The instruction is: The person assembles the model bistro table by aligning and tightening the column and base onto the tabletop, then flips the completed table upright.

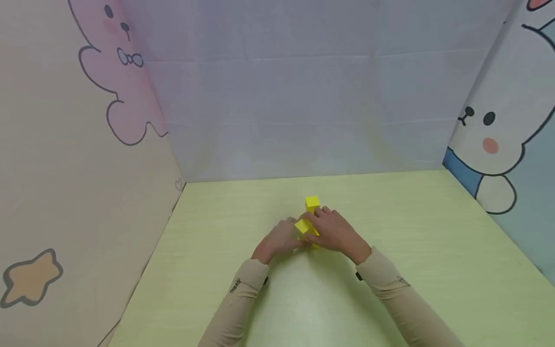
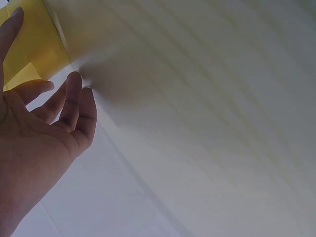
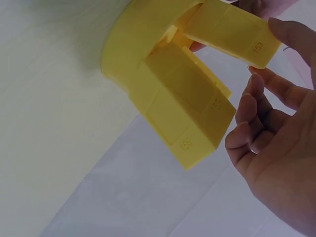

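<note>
A round yellow holder (image 3: 140,37) carries yellow rectangular blocks. In the right wrist view one block (image 3: 185,106) stands tilted out of the holder, with small numbers near its end. Another block (image 3: 229,32), marked 153, leans out beside it. My right hand (image 1: 334,230) pinches the 153 block near its outer end between thumb and index finger; the other fingers curl free. From the left side, my left hand (image 1: 284,237) grips the holder with thumb and finger. Its remaining fingers (image 2: 71,101) are bent and touch nothing visible. Part of the holder is hidden behind both hands.
The pale yellow-green table (image 1: 208,289) extends around the hands. A whitish sheet (image 1: 303,106) hangs along the back edge. Walls with cartoon drawings (image 1: 32,277) border the left and right sides.
</note>
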A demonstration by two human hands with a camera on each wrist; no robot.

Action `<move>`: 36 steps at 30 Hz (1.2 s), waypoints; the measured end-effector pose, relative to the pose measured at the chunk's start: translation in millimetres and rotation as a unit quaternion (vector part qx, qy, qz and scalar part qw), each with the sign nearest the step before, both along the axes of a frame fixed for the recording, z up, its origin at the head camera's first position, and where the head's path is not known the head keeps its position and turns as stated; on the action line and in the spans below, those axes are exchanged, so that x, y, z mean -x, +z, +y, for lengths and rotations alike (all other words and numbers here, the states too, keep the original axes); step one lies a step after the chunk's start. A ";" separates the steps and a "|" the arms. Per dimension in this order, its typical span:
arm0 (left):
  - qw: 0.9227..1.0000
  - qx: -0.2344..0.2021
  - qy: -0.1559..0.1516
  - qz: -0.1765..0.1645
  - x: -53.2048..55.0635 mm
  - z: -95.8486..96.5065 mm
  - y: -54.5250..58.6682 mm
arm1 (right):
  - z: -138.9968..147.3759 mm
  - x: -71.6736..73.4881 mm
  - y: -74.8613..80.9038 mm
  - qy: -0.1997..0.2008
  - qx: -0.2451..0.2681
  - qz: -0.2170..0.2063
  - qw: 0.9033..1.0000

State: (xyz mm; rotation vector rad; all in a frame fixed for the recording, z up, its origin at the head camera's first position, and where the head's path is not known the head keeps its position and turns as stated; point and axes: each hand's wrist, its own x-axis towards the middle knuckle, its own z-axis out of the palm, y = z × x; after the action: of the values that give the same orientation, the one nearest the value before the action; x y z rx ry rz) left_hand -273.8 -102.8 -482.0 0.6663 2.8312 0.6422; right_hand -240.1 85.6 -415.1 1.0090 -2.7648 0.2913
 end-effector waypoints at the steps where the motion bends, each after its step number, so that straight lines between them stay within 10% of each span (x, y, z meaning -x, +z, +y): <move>1: 1.000 -0.003 0.001 -0.001 0.3 -0.3 -0.1 | -0.6 0.4 -0.8 -0.002 -0.002 0.003 1.000; 25: 1.000 -0.015 0.009 -0.006 0.1 -0.1 -2.7 | 9.4 0.4 -9.6 -0.030 0.067 0.050 0.996; 32: 1.000 -0.027 -0.005 -0.008 -1.5 -0.5 -0.4 | 50.1 5.2 -26.4 -0.094 0.232 0.039 0.967; 36: 0.999 -0.030 -0.019 -0.009 -1.5 -3.7 0.5 | 76.2 8.6 -41.2 -0.121 0.274 -0.038 0.953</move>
State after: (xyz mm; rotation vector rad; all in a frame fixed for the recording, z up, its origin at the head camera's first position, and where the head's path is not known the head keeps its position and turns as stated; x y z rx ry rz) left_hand -272.3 -106.5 -481.4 0.7200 2.7855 0.7252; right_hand -248.7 161.8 -456.3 0.5216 -2.5904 1.0028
